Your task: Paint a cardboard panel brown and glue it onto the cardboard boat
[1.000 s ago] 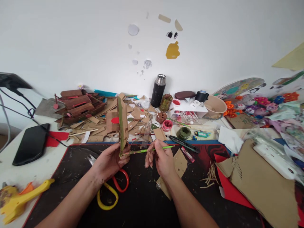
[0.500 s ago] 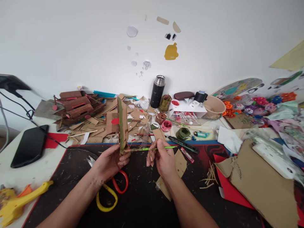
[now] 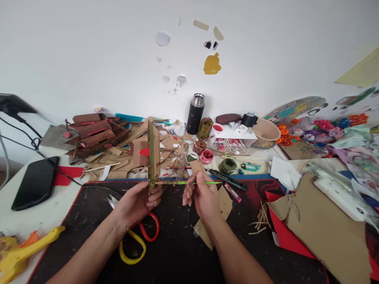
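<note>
"Cardboard piece, green along its edge: where is it?"

"Upright in the left hand, pinched at its lower end between thumb and curled fingers."

"And the right hand?"

"Pinching a green brush that points to nine o'clock, its tip at the cardboard's lower edge."

"What's around them?"

"Scissors lie at six o'clock from the left hand, on a dark mat. A phone rests on the white surface at nine. From the right hand, an open jar of olive paint stands at one."
</note>
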Action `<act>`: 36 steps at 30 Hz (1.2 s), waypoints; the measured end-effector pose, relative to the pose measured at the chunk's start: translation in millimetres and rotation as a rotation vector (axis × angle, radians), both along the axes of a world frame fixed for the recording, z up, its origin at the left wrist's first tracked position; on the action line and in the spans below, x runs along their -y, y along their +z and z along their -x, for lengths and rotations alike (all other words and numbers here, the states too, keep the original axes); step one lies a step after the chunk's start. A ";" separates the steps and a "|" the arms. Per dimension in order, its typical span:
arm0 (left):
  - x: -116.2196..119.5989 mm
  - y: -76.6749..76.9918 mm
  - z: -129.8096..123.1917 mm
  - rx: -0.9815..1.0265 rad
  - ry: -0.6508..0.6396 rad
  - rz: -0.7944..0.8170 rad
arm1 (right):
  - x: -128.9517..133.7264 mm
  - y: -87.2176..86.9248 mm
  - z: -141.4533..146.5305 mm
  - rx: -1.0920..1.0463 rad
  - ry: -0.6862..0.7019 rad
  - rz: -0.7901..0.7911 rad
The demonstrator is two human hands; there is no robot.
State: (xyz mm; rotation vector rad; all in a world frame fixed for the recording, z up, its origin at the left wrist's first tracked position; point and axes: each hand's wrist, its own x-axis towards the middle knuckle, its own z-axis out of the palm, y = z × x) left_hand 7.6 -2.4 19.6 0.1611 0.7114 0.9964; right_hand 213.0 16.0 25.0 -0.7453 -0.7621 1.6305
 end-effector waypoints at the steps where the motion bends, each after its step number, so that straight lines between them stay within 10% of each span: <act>1: 0.1 -0.2 0.0 0.001 0.002 0.001 | 0.0 -0.4 0.1 0.002 0.002 0.003; 36: 0.4 0.4 -0.3 -0.029 0.053 0.035 | 0.3 -6.2 -0.5 0.006 0.050 -0.004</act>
